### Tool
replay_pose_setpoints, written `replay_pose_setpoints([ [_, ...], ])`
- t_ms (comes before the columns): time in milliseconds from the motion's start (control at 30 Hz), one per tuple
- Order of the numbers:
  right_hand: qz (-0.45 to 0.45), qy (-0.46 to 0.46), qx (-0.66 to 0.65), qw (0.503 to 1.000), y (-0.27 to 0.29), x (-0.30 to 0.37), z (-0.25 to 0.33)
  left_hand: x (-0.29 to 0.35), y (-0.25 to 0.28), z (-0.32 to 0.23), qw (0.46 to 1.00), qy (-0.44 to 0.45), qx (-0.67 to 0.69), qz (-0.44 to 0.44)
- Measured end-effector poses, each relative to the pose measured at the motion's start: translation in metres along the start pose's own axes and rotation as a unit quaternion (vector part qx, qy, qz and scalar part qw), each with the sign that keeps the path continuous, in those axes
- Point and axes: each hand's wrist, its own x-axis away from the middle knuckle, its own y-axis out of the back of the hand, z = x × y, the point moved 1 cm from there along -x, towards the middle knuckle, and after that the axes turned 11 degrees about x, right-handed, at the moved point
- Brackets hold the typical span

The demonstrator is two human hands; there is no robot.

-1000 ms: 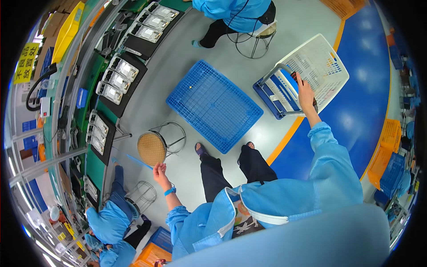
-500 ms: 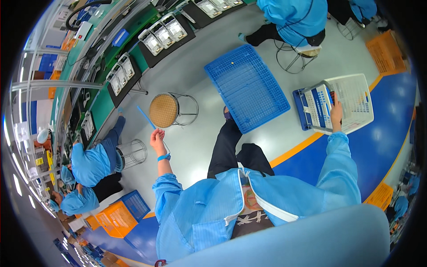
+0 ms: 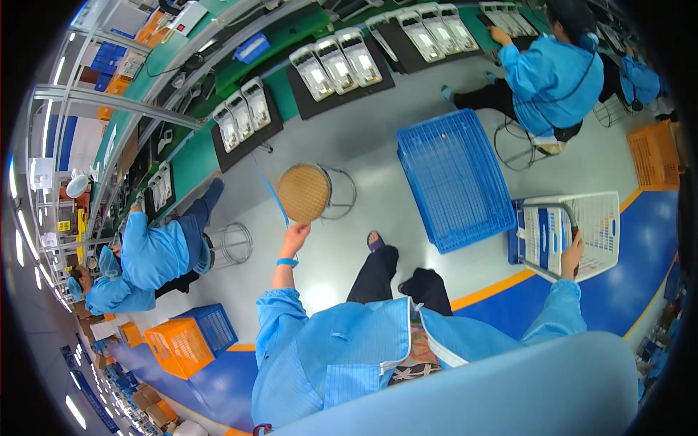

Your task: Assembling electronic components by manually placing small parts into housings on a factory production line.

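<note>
Ahead of me, my left hand (image 3: pixel 295 238) is closed on a thin blue strip (image 3: pixel 273 195), which sticks out past the fingers toward the round woven-top stool (image 3: pixel 303 192). A blue band circles that wrist. On the right, my right hand (image 3: pixel 573 256) is wrapped round a dark curved handle (image 3: pixel 574 227) above a white plastic basket (image 3: pixel 605 224). A white-and-blue slotted panel (image 3: pixel 539 236) stands at the basket's left side. How the handle joins the basket or panel cannot be made out.
A large blue crate (image 3: pixel 456 182) lies ahead, left of the basket. Along the green workbench (image 3: pixel 291 98), white devices (image 3: pixel 336 64) rest on black mats. Co-workers in blue sit at left (image 3: pixel 156 247) and far right (image 3: pixel 549 83). Orange crates (image 3: pixel 174 347) stand behind left.
The view has shifted, and the bench, stool and crates appear farther right. Both hands still hold the strip and the handle. A far-right co-worker's hand now shows at the devices.
</note>
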Motion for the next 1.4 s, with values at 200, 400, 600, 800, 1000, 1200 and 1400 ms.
replay_pose_setpoints([
  [200, -0.035, 0.113, -0.03, 0.993, -0.011, 0.035, 0.125, -0.06, 0.045, 0.014, 0.988, 0.074, -0.128, -0.032],
  [400, 0.219, 0.338, -0.304, 0.863, 0.015, 0.146, 0.407, -0.108, 0.118, 0.018, 0.951, 0.158, -0.262, -0.037],
  [600, 0.358, 0.389, -0.472, 0.705, 0.115, 0.18, 0.66, -0.146, 0.168, 0.055, 0.943, 0.226, -0.236, -0.065],
  [800, 0.396, 0.506, -0.354, 0.68, 0.072, 0.192, 0.829, -0.207, 0.158, 0.068, 0.966, 0.174, -0.189, 0.015],
  [1000, 0.271, 0.583, -0.175, 0.746, 0.022, 0.206, 0.934, -0.276, 0.135, 0.096, 0.953, 0.128, -0.274, 0.001],
  [1200, 0.431, 0.576, -0.168, 0.674, -0.033, 0.203, 1.014, -0.362, 0.145, 0.167, 0.962, 0.139, -0.108, 0.208],
  [1400, 0.574, 0.524, -0.254, 0.576, -0.017, 0.209, 0.99, -0.325, 0.135, 0.215, 0.978, 0.026, -0.133, 0.156],
])
